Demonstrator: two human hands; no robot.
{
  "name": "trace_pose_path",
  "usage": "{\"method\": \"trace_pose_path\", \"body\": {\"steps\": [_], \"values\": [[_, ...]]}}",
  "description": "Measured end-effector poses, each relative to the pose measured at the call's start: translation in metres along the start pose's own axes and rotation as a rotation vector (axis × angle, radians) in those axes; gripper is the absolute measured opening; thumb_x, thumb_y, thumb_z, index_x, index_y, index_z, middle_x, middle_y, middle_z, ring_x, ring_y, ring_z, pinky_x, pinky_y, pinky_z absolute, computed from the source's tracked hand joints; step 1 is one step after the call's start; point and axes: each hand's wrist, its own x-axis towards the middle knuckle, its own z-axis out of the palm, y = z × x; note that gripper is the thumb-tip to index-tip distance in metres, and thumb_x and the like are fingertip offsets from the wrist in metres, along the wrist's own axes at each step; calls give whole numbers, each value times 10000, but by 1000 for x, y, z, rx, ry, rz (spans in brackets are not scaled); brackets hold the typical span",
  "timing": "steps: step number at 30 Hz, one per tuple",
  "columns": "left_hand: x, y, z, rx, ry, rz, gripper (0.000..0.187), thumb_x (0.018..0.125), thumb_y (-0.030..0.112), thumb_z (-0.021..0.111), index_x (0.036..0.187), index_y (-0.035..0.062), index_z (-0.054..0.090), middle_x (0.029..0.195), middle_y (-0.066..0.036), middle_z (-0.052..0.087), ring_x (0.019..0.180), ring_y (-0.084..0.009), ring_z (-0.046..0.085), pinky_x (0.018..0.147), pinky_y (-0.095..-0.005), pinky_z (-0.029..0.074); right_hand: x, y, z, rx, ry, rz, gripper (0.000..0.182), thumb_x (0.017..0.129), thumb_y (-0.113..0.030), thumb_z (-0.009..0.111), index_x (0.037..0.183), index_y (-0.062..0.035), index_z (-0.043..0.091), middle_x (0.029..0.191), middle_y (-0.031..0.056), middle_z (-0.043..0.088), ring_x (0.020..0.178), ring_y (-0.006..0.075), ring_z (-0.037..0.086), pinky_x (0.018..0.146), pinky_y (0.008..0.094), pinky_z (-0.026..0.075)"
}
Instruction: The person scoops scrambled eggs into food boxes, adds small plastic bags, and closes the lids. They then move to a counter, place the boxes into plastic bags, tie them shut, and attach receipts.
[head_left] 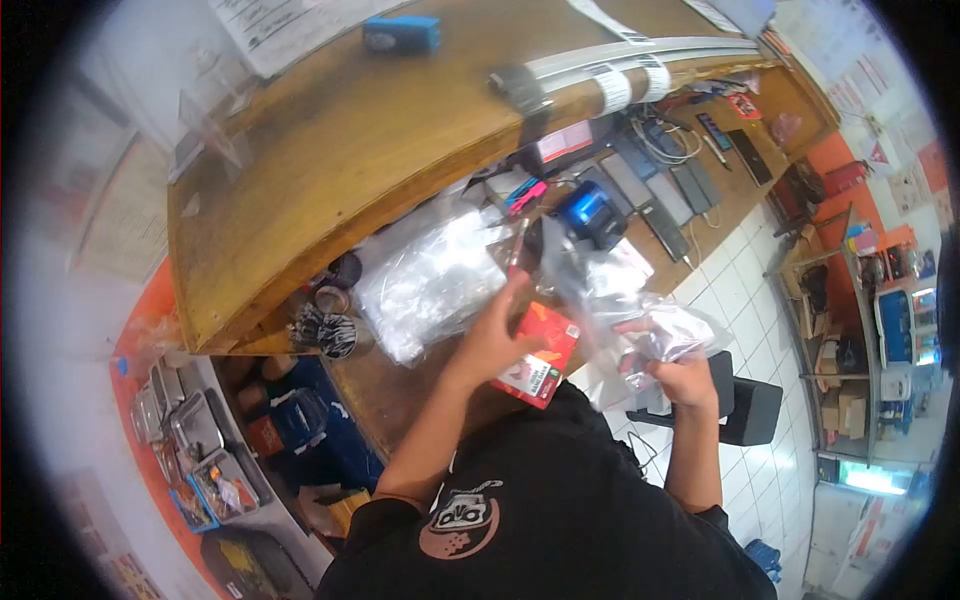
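Note:
A small red box [548, 375] with a white printed label is tilted at the table's front edge, in front of my black shirt. My left hand [490, 340] grips it, the thumb lying across its face and the other fingers partly hidden. To the right, my right hand [688, 380] is closed on a crumpled clear plastic bag [610, 365], which hangs out toward the box. Whether anything is inside the bag is hard to make out through the glare. A stack of clear plastic bags [430, 285] lies on the table just beyond my left hand.
A blue and black device [592, 213] stands beyond the bag, near several grey boxy devices with cables [665, 195]. A raised wooden counter [330, 170] runs across the far side. A cup of pens [338, 335] stands at left. White floor tiles [745, 305] show at right.

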Motion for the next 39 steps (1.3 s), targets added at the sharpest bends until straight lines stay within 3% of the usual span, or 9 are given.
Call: {"method": "trace_pose_path", "body": {"steps": [5, 7, 11, 13, 18, 20, 32, 36, 39], "values": [[8, -7, 54, -764, -407, -254, 703, 747, 249, 778, 1322, 35, 436, 1177, -123, 547, 966, -233, 575, 870, -344, 446, -28, -18, -18, 152, 32, 56, 462, 579, -5, 600, 1020, 131, 588, 989, 236, 643, 533, 166, 570, 413, 242, 383], [14, -11, 59, -160, -660, -210, 702, 742, 199, 784, 1324, 58, 418, 1182, -100, 530, 941, -208, 581, 817, -299, 457, -47, -22, -32, 139, 101, 44, 429, 567, -5, 586, 966, 152, 596, 985, 233, 651, 509, 137, 534, 411, 234, 350], [3, 15, 74, 138, -732, -387, 526, 726, 113, 783, 1173, 48, 515, 1070, -53, 569, 976, -168, 559, 876, -313, 430, -80, -31, -45, 108, 209, -62, 460, 576, 66, 517, 1032, 112, 557, 1007, 260, 650, 495, 60, 494, 399, 194, 335], [-8, 17, 82, -562, -677, -255, 327, 803, 170, 720, 1093, 72, 605, 1015, -45, 605, 939, -182, 580, 804, -287, 447, -95, -34, -49, 140, 326, -48, 449, 546, 68, 498, 983, 125, 586, 997, 245, 659, 499, 57, 492, 401, 184, 330], [-16, 10, 107, -787, -857, -368, 207, 848, 144, 689, 1016, 39, 628, 967, -77, 626, 932, -189, 609, 811, -321, 482, -122, -39, -56, 71, 501, -122, 467, 492, 51, 473, 927, 127, 626, 970, 216, 671, 540, 65, 517, 441, 178, 354], [-15, 18, 107, -1113, -631, -669, 196, 860, 155, 681, 998, 24, 633, 912, -69, 634, 849, -158, 624, 764, -287, 493, -130, -40, -59, 95, 603, -126, 477, 470, 35, 465, 906, 123, 638, 946, 204, 677, 568, 76, 535, 481, 176, 374], [-20, 43, 98, -883, -371, -610, 132, 887, 123, 636, 945, 5, 643, 886, -89, 654, 761, -130, 623, 713, -267, 504, -108, -8, -107, 120, 718, 13, 381, 595, 52, 468, 926, 92, 652, 766, 106, 656, 517, 92, 496, 482, 219, 403], [-29, 28, 108, -753, -201, -494, 61, 883, 77, 627, 897, 18, 620, 855, -91, 646, 738, -155, 616, 683, -280, 501, -84, 31, -145, -506, 987, -36, 484, 695, -87, 725, 1128, -15, 520, 1111, 97, 553, 959, 193, 537, 847, 334, 424], [-29, 34, 140, -775, -80, -490, 105, 874, 82, 642, 798, 47, 578, 789, -72, 626, 681, -156, 598, 612, -284, 479, -73, 25, -153, -811, 994, -118, 453, 712, -129, 760, 1103, -29, 555, 1087, 105, 580, 941, 206, 553, 796, 319, 444]]}}
